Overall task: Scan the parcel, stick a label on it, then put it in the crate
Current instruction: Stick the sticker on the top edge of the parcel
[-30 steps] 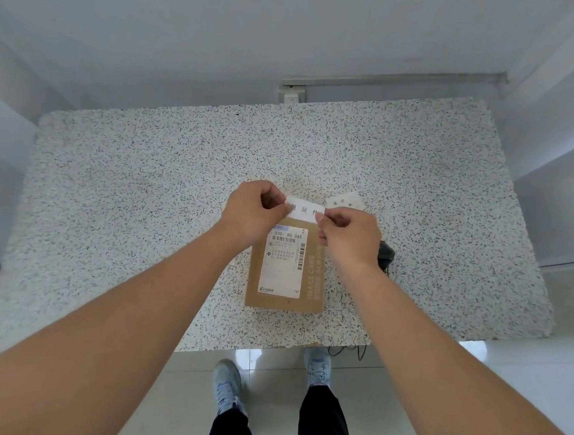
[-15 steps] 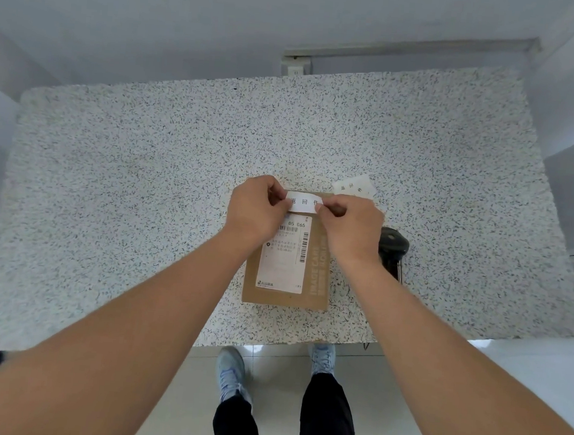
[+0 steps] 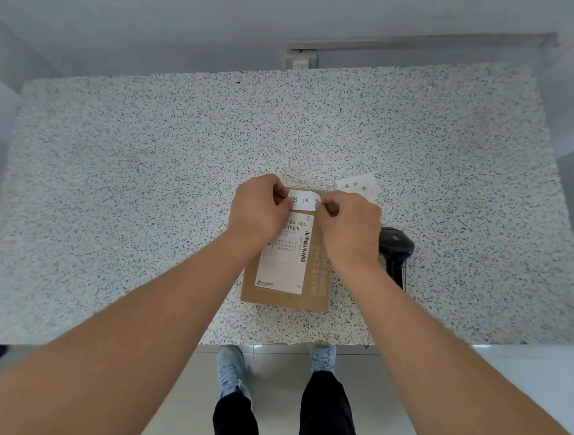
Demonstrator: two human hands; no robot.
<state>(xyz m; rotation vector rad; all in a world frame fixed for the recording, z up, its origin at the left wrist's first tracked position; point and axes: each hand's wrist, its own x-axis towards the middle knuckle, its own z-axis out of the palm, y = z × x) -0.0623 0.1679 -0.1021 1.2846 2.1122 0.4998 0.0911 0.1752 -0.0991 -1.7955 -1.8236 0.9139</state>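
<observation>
Head view: left hand (image 3: 260, 211) and right hand (image 3: 348, 227) pinch opposite ends of the limp label (image 3: 304, 201); below them the parcel (image 3: 286, 272) looks light and stiff, best lifted by its edges.

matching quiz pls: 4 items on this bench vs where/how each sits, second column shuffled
Items:
1. small white label
2. brown parcel
3. black scanner
4. label sheet

States:
A. lying flat on the table, shipping slip facing up
B. pinched between both hands at the parcel's far edge
C. on the table beyond the right hand
D. on the table to the right of the parcel

Pairs: 1-B, 2-A, 3-D, 4-C
</observation>
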